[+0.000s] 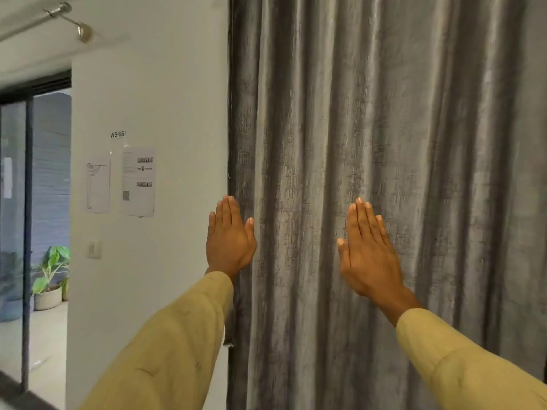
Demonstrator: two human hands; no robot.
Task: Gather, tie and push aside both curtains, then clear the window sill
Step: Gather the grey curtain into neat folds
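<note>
One grey curtain in view, hanging closed in folds across the right two-thirds of the frame. Two hands, both flat with fingers straight and together, gripping nothing. Left hand sits over the curtain's left edge at frame centre; right hand is against the folds further right. Contact with the cloth cannot be confirmed. Left of the edge: bare white wall, three paper sheets, one switch. Glass door at far left.

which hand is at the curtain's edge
The left hand, flat at the curtain's left edge beside the white wall; the right hand is further in, over the folds.
</note>
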